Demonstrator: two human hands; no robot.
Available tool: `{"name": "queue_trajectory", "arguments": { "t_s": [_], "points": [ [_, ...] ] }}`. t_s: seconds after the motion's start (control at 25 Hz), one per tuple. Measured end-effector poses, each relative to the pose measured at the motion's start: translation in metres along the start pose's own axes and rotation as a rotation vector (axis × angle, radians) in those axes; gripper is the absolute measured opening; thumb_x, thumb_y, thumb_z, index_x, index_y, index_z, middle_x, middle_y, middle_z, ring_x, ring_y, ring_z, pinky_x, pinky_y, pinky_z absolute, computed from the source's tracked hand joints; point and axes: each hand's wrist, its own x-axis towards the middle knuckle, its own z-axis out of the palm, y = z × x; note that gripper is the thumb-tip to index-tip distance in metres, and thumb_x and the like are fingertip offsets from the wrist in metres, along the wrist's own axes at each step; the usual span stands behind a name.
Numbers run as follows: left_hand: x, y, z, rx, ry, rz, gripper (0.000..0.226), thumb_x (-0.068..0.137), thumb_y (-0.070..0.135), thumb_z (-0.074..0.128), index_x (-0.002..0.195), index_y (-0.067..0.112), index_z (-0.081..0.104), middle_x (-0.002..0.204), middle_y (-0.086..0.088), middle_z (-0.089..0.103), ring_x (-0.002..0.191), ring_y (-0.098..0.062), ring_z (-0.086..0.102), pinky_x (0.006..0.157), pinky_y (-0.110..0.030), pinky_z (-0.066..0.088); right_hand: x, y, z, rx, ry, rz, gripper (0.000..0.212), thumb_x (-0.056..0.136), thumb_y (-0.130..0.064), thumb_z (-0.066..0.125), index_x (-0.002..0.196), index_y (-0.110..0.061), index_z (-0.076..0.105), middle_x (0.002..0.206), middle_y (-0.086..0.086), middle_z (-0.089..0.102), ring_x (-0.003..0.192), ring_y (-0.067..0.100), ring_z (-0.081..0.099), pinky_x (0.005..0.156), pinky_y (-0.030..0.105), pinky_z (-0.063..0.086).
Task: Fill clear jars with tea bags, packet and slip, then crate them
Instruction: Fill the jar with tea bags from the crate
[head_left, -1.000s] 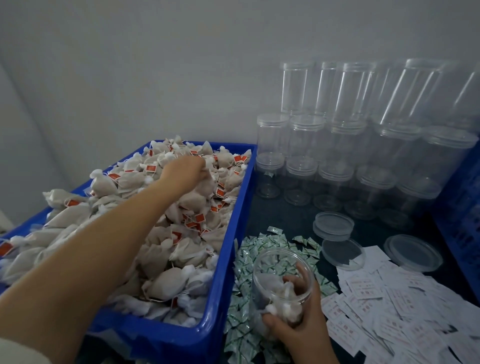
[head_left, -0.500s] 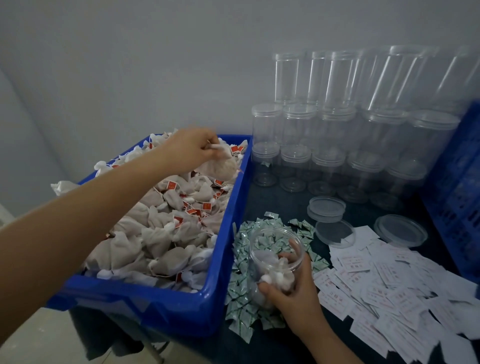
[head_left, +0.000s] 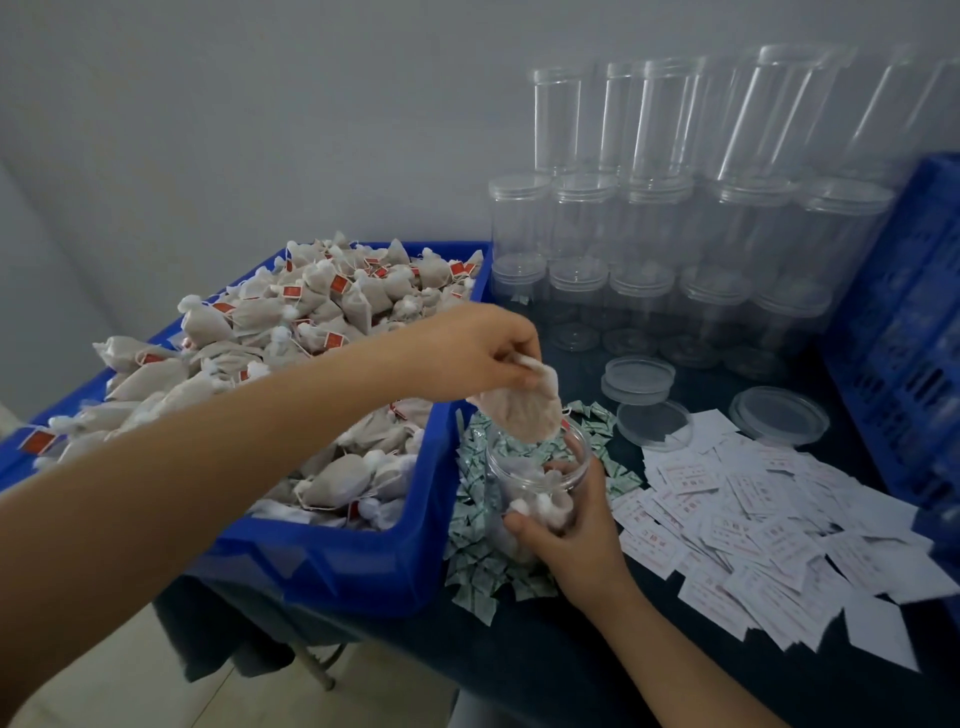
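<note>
My left hand (head_left: 467, 348) pinches one tea bag (head_left: 522, 410) by its top, hanging just above the mouth of the open jar (head_left: 537, 475). My right hand (head_left: 574, 535) has its grip curled round that jar, which stands on the packets (head_left: 475, 566) and already contains tea bags. Left of the jar is the bin (head_left: 358, 561) of bags; right of it, slips (head_left: 753, 530) on the surface (head_left: 545, 654); behind it, stacked jars (head_left: 675, 249).
</note>
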Motion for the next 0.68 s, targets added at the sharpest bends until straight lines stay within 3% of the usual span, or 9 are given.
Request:
{"name": "queue_trajectory", "arguments": {
  "t_s": [0.24, 0.48, 0.6, 0.68],
  "points": [
    [0.012, 0.002, 0.033, 0.014, -0.084, 0.098, 0.005, 0.09, 0.025, 0.06, 0.095, 0.023, 0.062, 0.075, 0.022, 0.053, 0.068, 0.015, 0.05, 0.062, -0.002, 0.038, 0.003, 0.007, 0.0, -0.014, 0.013, -0.018, 0.087, 0.062, -0.035, 0.086, 0.137, -0.038, 0.042, 0.128, -0.017, 0.061, 0.12, 0.005, 0.059, 0.091, 0.016, 0.049],
    [0.014, 0.011, 0.051, 0.045, -0.194, 0.179, 0.015, 0.089, 0.021, 0.057, 0.1, 0.017, 0.066, 0.095, 0.009, 0.065, 0.077, 0.0, 0.053, 0.07, -0.009, 0.04, 0.005, 0.01, -0.002, -0.002, -0.006, -0.027, 0.083, 0.066, -0.03, 0.087, 0.132, -0.054, 0.043, 0.13, -0.017, 0.061, 0.121, 0.005, 0.059, 0.092, 0.016, 0.049],
    [0.01, 0.016, 0.044, -0.041, -0.441, 0.089, 0.029, 0.088, 0.037, 0.046, 0.074, 0.018, 0.063, 0.072, 0.008, 0.056, 0.066, -0.01, 0.048, 0.067, -0.028, 0.042, 0.004, 0.01, -0.003, 0.008, -0.028, 0.001, 0.09, 0.064, -0.035, 0.088, 0.134, -0.056, 0.036, 0.129, -0.022, 0.06, 0.121, 0.003, 0.059, 0.095, 0.02, 0.051],
    [0.007, 0.022, 0.04, -0.091, -0.585, -0.028, 0.043, 0.082, 0.058, 0.038, 0.059, 0.027, 0.055, 0.062, 0.01, 0.047, 0.059, -0.009, 0.041, 0.067, -0.029, 0.037, 0.003, 0.009, -0.002, 0.011, -0.026, 0.007, 0.093, 0.062, -0.039, 0.088, 0.136, -0.054, 0.033, 0.129, -0.027, 0.057, 0.122, -0.001, 0.056, 0.097, 0.018, 0.05]
  ]
}}
